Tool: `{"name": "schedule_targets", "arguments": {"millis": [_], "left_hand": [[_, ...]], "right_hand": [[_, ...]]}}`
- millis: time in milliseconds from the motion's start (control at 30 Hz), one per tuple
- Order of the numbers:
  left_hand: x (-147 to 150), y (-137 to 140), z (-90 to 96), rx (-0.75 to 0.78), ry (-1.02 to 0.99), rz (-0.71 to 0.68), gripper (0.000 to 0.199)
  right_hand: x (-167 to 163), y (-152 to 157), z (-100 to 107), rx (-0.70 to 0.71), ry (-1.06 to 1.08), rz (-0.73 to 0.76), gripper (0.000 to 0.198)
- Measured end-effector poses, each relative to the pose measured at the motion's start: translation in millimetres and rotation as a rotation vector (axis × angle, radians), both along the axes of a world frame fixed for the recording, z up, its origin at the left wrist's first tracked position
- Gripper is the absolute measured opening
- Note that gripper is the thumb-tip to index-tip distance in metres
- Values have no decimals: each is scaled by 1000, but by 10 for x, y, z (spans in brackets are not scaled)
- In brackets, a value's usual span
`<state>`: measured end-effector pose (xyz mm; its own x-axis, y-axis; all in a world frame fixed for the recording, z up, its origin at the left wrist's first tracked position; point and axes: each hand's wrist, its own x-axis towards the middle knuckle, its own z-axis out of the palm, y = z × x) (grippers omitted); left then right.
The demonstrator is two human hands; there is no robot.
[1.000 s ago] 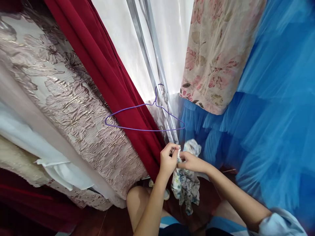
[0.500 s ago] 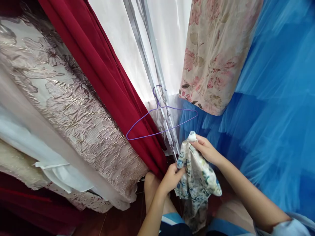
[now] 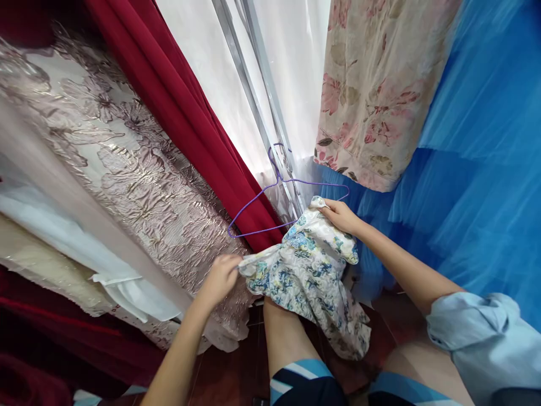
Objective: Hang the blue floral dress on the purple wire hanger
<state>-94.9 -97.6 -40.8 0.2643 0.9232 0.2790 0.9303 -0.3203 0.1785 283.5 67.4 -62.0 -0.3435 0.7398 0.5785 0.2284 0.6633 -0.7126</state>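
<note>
Holding floral garment [image 3: 310,265] opened out in front of metal frame [image 3: 241,65]: pinched at one edge in left hand [image 3: 222,277], at another in right hand [image 3: 339,215], well apart. Already spread wide; not on purple hanger [image 3: 279,179], seemingly hooked bare at frame.

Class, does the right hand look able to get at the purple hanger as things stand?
Probably yes: the right hand appears close to the purple hanger, whose right tip shows uncovered; but the hand pinches the blue-flowered garment, so may have to let go.
</note>
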Motion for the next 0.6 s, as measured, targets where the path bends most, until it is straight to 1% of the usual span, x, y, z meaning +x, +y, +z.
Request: {"name": "schedule_targets", "arguments": {"millis": [67,133,200,300,400,467,500,533,600], "left_hand": [[-198,143,224,142,59,47,35],[-299,282,433,238,33,77,42],[-291,396,615,313,-45,85,43],[-87,519,808,376,-206,93,37],[258,622,904,341,-362,32,31],[479,698,934,334,-401,-38,30],[563,737,941,358,-396,-62,32],[623,775,942,400,-379,-65,33],[664,834,920,487,-347,13,32]], "right_hand": [[-7,-61,-34,16,-52,13,35],[-10,-147,-23,27,-71,23,36],[-2,-225,14,25,-90,17,36],[26,-307,60,-13,-96,2,35],[23,-390,72,-60,-99,39,33],[-6,-467,77,-75,-91,101,33],[-19,-509,83,-77,-78,128,33],[-25,-550,90,-77,-61,147,32],[0,-622,102,-49,-18,127,30]]}}
